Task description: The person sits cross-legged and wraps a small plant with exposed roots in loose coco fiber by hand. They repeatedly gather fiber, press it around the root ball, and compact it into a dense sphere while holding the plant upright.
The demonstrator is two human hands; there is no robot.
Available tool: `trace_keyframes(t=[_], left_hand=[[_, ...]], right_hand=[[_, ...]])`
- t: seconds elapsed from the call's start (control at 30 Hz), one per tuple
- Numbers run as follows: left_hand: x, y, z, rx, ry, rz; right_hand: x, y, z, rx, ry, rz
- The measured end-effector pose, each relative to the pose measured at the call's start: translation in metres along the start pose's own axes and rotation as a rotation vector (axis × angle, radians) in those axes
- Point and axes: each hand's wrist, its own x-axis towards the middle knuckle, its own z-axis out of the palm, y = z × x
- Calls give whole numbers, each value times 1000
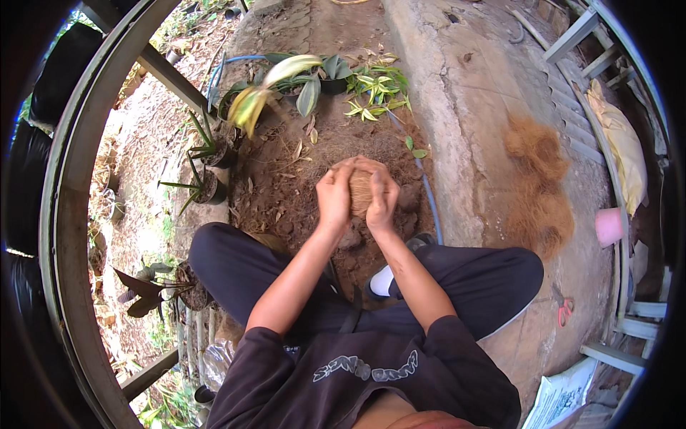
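Note:
Between my cupped palms is a ball of brown coconut fibre (361, 194). My left hand (335, 195) wraps its left side, and my right hand (382, 195) presses on the right, with the fingertips of both meeting at the far end. Dark soil (289, 209) with clumps and dry leaves lies beneath and around the hands. Just beyond them, some loose, darker fibre (364, 147) is spread over the soil. What lies under the ball is hidden by the hands.
Potted plants (211, 187) line the left, and variegated leafy cuttings (375, 88) lie ahead. A blue hose (429, 198) runs along the concrete ledge (455, 134). Heaps of coconut fibre (538, 214), red-handled scissors (564, 311), a pink pot (609, 227) and a sack (619, 145) are to the right.

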Motion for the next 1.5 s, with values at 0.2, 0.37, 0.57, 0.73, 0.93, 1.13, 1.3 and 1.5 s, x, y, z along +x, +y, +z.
trace_keyframes(t=[0.2, 0.37, 0.57, 0.73, 0.93, 1.13, 1.3, 1.5], left_hand=[[-1, 13, 4, 458, -300, 224], [9, 14, -5, 455, -438, 427], [1, 5, 0, 82, -108, 200], [1, 8, 4, -156, 99, 24], [-10, 3, 13, 250, -172, 249], [5, 9, 1, 505, -378, 448], [1, 14, -2, 351, -357, 481], [-5, 13, 8, 20, 35, 170]], right_hand=[[-3, 16, -10, 1052, 345, 964], [-12, 7, -10, 1223, 116, 978], [4, -11, 4, 771, 352, 804], [11, -10, -13, -253, -59, -230], [-7, 4, -1, 705, 353, 689], [-17, 6, -2, 1301, 262, 945], [-20, 1, 6, 1209, 270, 880], [-1, -21, 9, 602, 283, 395]])
